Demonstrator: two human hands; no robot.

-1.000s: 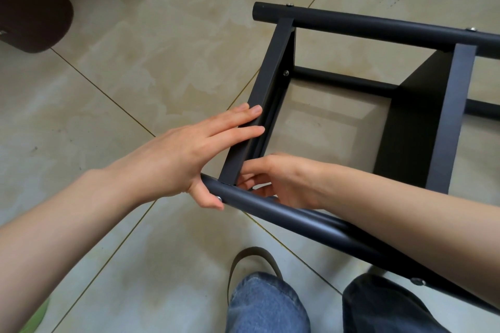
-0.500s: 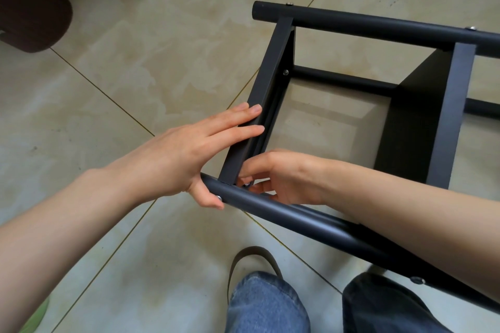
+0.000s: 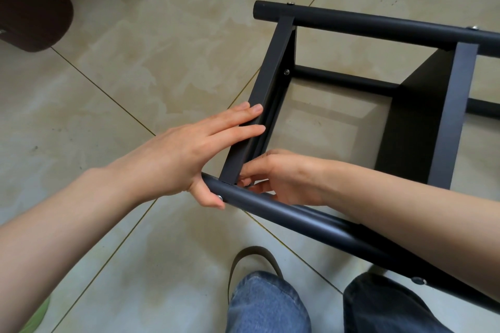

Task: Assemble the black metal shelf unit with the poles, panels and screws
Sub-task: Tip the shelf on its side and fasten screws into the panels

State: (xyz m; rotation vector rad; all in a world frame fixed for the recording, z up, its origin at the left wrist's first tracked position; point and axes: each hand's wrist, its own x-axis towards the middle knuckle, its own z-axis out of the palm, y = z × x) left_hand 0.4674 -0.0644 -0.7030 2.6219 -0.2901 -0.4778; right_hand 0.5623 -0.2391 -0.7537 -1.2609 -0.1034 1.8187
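Right hand (image 3: 284, 178) perhaps inside shelf unit (image 3: 273, 89)

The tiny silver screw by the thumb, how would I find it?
Find the long black metal pole nearest the person's knees. At its left end, the left hand wraps its thumb underneath. The small round silver screw head sits there, touching that thumb, unlike the others.

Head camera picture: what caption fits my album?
Left hand steadies the end panel; right hand works where it meets the near pole.
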